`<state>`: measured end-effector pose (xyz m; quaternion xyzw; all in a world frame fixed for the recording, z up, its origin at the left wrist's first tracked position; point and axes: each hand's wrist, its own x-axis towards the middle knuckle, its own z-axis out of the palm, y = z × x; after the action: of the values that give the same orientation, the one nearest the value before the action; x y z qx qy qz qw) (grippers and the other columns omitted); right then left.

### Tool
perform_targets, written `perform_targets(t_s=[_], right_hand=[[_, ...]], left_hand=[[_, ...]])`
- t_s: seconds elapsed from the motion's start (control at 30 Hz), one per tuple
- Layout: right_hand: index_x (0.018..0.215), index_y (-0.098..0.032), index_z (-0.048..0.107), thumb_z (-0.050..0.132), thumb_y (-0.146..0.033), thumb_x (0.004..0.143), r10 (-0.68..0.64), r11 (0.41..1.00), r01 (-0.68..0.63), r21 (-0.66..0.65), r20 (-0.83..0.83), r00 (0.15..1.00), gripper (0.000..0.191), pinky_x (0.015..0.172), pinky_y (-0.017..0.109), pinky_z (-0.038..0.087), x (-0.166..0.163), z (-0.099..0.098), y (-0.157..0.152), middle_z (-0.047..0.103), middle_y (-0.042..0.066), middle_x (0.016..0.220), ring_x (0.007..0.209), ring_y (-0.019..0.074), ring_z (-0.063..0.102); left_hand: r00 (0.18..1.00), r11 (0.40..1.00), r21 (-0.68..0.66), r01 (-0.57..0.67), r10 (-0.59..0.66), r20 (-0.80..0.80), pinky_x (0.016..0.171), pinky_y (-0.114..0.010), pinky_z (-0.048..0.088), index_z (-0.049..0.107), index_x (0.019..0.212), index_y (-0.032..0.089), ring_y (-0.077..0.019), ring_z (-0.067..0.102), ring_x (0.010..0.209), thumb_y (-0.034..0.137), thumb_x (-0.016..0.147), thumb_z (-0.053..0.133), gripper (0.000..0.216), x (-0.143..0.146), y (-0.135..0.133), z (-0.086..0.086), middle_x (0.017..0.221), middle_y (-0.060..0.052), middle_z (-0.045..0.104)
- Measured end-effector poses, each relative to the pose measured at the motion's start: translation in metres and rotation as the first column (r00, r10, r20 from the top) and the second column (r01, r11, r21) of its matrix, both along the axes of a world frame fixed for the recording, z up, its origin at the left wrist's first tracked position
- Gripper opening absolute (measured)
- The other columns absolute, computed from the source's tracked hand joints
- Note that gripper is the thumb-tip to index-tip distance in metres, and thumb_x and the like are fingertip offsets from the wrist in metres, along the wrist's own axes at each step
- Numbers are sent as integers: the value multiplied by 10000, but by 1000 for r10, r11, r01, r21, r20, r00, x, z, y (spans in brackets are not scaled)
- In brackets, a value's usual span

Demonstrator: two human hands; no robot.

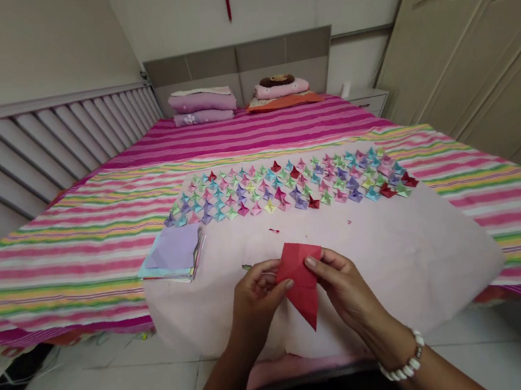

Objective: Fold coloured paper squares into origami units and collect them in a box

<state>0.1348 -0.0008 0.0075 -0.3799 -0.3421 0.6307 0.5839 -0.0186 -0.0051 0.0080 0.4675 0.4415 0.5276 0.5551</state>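
Note:
A red sheet of origami paper (300, 281), partly folded with a point facing down, is held up between both hands over the pale sheet. My left hand (257, 295) pinches its left edge, thumb in front and fingers behind. On the upper right side, my right hand (342, 281) grips the paper with the thumb pressed on its face; a white beaded bracelet (405, 360) circles that wrist. Beyond the hands, rows of small folded paper pieces (280, 192) in many colours stand on the pale sheet (374, 249).
A stack of coloured paper (175, 252), lilac on top, lies left of the hands. Small red scraps (274, 230) rest on the pale sheet. Underneath is a striped bedspread (75, 252). Folded bedding (203, 105) is piled by the headboard (267, 54); a bed rail (56, 142) runs along the left.

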Motion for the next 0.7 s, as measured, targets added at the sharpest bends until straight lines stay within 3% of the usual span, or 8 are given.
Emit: perform_targets(t_s=[0.07,0.17,0.23,0.3,0.4,0.47,0.57,0.7], right_hand=[[763,-207,718,769,-332,697,-28,999,25,45,57,998,150,718,293,446,2,-1,1,688,6,733,693,155,576],[725,-209,709,757,-330,709,-100,987,78,139,164,981,132,751,303,447,4,-2,2,678,39,978,815,180,583],[774,-222,710,757,-335,707,-109,984,82,161,168,980,140,778,312,453,4,-2,3,627,48,1155,908,199,581],[953,-259,693,781,-344,673,-63,990,52,134,78,995,305,830,325,453,2,-3,2,610,45,1208,981,208,578],[1190,-302,575,850,-285,562,59,997,-54,62,-76,995,686,855,332,461,-2,-6,-1,661,29,1114,971,201,606],[1222,-299,540,860,-215,537,133,991,-133,13,-100,986,761,802,323,482,-5,-7,-3,695,14,1003,861,182,642],[1102,-242,612,849,-188,557,144,989,-146,-23,-57,988,597,729,296,494,-5,-8,-4,712,-2,833,719,155,649],[954,-200,660,863,-202,528,55,998,-55,-4,56,997,472,620,255,477,-4,-8,-1,673,-30,669,610,132,609]], left_hand=[[999,999,41,-21,23,-34,666,-226,493,713,861,185,-123,612,716,184,630,778,240,0,1,-1,798,-15,677],[998,995,101,-20,25,-50,719,-226,483,724,715,178,-136,616,791,168,622,775,106,-1,1,-4,842,-24,675],[1000,999,39,4,-4,-19,706,-223,474,714,677,172,-131,610,765,190,640,767,67,-2,1,-6,782,-18,678],[999,998,-64,19,-17,32,631,-203,452,701,670,165,-102,576,658,225,656,760,85,-3,1,-7,678,4,660],[997,989,-146,14,-2,81,538,-174,391,676,663,160,-62,490,537,256,670,756,125,-4,3,-9,562,44,596],[996,990,-144,10,3,92,538,-168,386,669,675,159,-56,485,538,254,671,758,130,-4,3,-11,575,48,601],[995,992,-122,1,11,101,585,-175,419,669,697,162,-70,537,597,241,658,769,133,-5,3,-13,640,34,645],[996,994,-111,-15,25,88,655,-202,454,684,746,165,-101,594,681,244,645,780,160,-5,3,-15,704,14,685]])
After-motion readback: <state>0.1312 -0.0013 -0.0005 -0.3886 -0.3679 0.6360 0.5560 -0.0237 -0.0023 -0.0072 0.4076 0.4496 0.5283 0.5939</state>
